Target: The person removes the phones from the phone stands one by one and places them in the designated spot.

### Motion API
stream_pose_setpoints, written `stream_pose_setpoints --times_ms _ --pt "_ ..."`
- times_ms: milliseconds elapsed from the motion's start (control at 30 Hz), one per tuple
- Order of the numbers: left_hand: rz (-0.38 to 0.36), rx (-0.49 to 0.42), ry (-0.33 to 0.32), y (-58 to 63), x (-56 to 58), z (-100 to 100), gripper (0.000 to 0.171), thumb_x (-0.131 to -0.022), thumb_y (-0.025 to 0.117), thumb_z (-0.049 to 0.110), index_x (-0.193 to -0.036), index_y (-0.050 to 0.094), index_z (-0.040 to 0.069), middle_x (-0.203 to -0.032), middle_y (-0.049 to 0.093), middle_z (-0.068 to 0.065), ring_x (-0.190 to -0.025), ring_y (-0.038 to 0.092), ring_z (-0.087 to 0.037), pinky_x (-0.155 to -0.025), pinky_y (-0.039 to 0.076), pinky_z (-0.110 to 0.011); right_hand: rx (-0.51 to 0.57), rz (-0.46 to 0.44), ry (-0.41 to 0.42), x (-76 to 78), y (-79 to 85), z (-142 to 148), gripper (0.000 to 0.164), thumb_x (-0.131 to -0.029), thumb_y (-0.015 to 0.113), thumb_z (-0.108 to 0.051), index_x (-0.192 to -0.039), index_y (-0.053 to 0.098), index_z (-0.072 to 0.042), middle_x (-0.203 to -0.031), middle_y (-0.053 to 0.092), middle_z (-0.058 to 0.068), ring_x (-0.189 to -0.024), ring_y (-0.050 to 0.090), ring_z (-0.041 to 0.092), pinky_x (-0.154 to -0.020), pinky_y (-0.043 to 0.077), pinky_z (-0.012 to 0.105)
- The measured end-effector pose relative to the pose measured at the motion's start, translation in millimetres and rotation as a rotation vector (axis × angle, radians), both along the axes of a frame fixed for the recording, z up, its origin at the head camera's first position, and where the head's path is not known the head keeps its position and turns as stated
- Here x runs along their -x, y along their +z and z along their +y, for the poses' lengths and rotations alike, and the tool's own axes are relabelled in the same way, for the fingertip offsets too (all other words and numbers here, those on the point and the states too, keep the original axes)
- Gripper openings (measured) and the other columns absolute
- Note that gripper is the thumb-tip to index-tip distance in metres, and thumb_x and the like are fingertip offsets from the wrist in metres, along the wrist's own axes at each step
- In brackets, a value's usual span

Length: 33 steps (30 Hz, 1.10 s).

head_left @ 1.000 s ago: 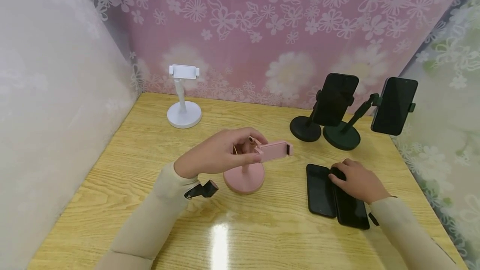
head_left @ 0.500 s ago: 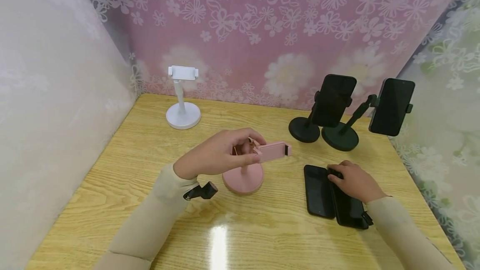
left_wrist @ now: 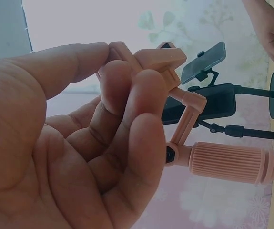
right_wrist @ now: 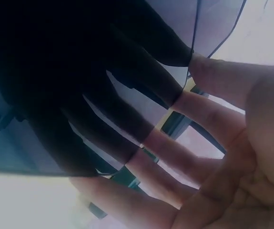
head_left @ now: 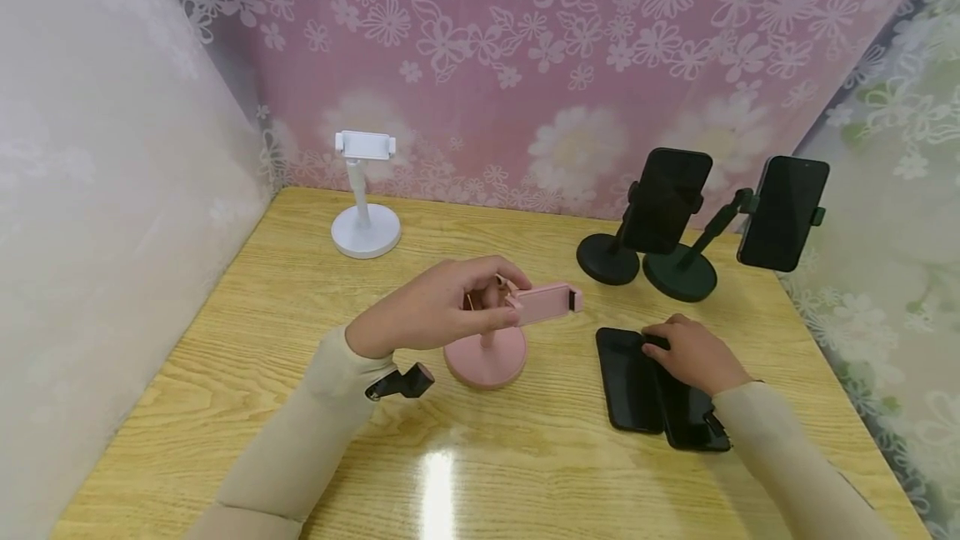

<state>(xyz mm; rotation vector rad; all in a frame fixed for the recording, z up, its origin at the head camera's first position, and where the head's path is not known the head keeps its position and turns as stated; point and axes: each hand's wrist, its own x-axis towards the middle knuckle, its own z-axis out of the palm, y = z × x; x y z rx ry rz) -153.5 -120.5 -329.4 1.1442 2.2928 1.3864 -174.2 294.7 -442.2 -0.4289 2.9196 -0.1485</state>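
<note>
With my left hand (head_left: 450,302) I pinch one end of the clamp (head_left: 546,304) on a pink phone stand (head_left: 487,361). The left wrist view shows the thumb and fingertips at the clamp (left_wrist: 160,58), above the stand's ribbed stem (left_wrist: 227,162). Two black phones lie side by side on the table, a left phone (head_left: 630,382) and a right phone (head_left: 693,415). My right hand (head_left: 697,352) rests over the top of the right phone, its fingers extended and touching it. In the right wrist view those fingers mirror in dark glass (right_wrist: 55,62).
A white phone stand (head_left: 365,230) with an unfilled clamp stands at the back left. At the back right, a black stand (head_left: 609,259) and a dark green stand (head_left: 680,273) each hold a phone. Flowered cloth (head_left: 480,65) hangs behind the wooden table (head_left: 300,307).
My right hand and both lying phones have slid a little to the left across the table. My left hand keeps its pinch on the pink stand's clamp, almost still.
</note>
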Motion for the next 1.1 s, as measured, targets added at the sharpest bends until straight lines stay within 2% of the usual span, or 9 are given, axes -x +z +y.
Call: stream_pose_setpoints --times_ms 333,500,600,667,733,833,900,967,1100 --pt "0.006 -0.009 -0.011 0.0 1.1 1 0.031 -0.104 0.067 0.026 -0.133 0.062 0.018 -0.081 0.069 0.007 -0.072 0.065 -0.011 -0.073 0.056 -0.038 0.007 0.011 -0.02 2.0 -4.5 -6 0.04 -0.099 0.071 -0.027 -0.129 0.07 0.0 -0.116 0.063 0.026 -0.1 0.064 0.042 -0.087 0.053 0.061" --pt "-0.004 -0.014 -0.008 -0.5 0.1 0 0.032 -0.103 0.067 0.028 -0.133 0.062 0.018 -0.082 0.068 0.006 -0.074 0.066 -0.015 -0.074 0.055 -0.039 0.004 -0.018 -0.051 2.1 -5.0 -11 0.043 -0.099 0.07 -0.03 -0.131 0.068 0.0 -0.124 0.058 0.031 -0.107 0.061 0.048 -0.09 0.051 0.064" --pt "0.002 -0.013 -0.009 -1.0 -0.7 0 0.032 -0.103 0.067 0.029 -0.133 0.062 0.019 -0.083 0.068 0.006 -0.075 0.065 -0.015 -0.074 0.055 -0.038 0.024 -0.041 -0.092 -0.6 -1.5 -14 0.049 -0.1 0.068 -0.033 -0.135 0.064 0.002 -0.132 0.053 0.035 -0.116 0.053 0.054 -0.093 0.047 0.069" --pt "0.004 -0.01 -0.007 -1.7 0.0 1 0.032 -0.103 0.067 0.03 -0.133 0.062 0.02 -0.083 0.069 0.006 -0.075 0.065 -0.014 -0.073 0.055 -0.037 0.056 -0.008 -0.101 -1.2 5.2 -19 0.049 -0.101 0.066 -0.033 -0.135 0.063 0.002 -0.134 0.052 0.035 -0.12 0.051 0.055 -0.095 0.045 0.07" --pt "0.007 -0.003 -0.003 -2.9 0.6 1 0.032 -0.103 0.068 0.031 -0.132 0.062 0.021 -0.084 0.069 0.005 -0.075 0.064 -0.013 -0.073 0.055 -0.036 0.12 0.061 -0.092 -3.2 17.6 -30 0.042 -0.101 0.064 -0.03 -0.129 0.066 0.001 -0.128 0.058 0.029 -0.114 0.056 0.049 -0.093 0.049 0.066" --pt "0.007 0.005 0.009 -4.0 0.5 2 0.034 -0.1 0.071 0.033 -0.132 0.062 0.023 -0.086 0.069 0.006 -0.076 0.064 -0.011 -0.074 0.055 -0.036 0.24 0.275 -0.013 -11.3 44.3 -57 0.022 -0.101 0.062 -0.023 -0.111 0.074 -0.007 -0.105 0.069 0.012 -0.091 0.064 0.03 -0.08 0.057 0.052" --pt "0.003 0.005 0.017 -4.0 -0.1 4 0.038 -0.097 0.074 0.037 -0.131 0.062 0.024 -0.09 0.069 0.006 -0.08 0.065 -0.01 -0.076 0.056 -0.036 0.336 0.425 0.056 -21.4 66.2 -78 0.013 -0.099 0.064 -0.017 -0.101 0.076 -0.011 -0.091 0.07 0.002 -0.078 0.061 0.019 -0.069 0.055 0.042" --pt "0.001 0.003 0.033 -3.5 -1.2 5 0.041 -0.095 0.077 0.039 -0.13 0.061 0.025 -0.094 0.069 0.008 -0.085 0.066 -0.008 -0.078 0.057 -0.035 0.438 0.574 0.148 -33.5 87.3 -97 0.01 -0.096 0.066 -0.012 -0.095 0.076 -0.013 -0.084 0.068 -0.002 -0.073 0.058 0.013 -0.065 0.052 0.034" --pt "-0.014 0.005 0.09 -2.1 -4.2 7 0.039 -0.094 0.079 0.038 -0.126 0.062 0.025 -0.103 0.069 0.01 -0.095 0.066 -0.005 -0.077 0.058 -0.033 0.695 0.759 0.375 -53.9 119.0 -131 0.015 -0.097 0.063 -0.014 -0.093 0.076 -0.009 -0.084 0.069 -0.001 -0.072 0.055 0.011 -0.066 0.049 0.023"
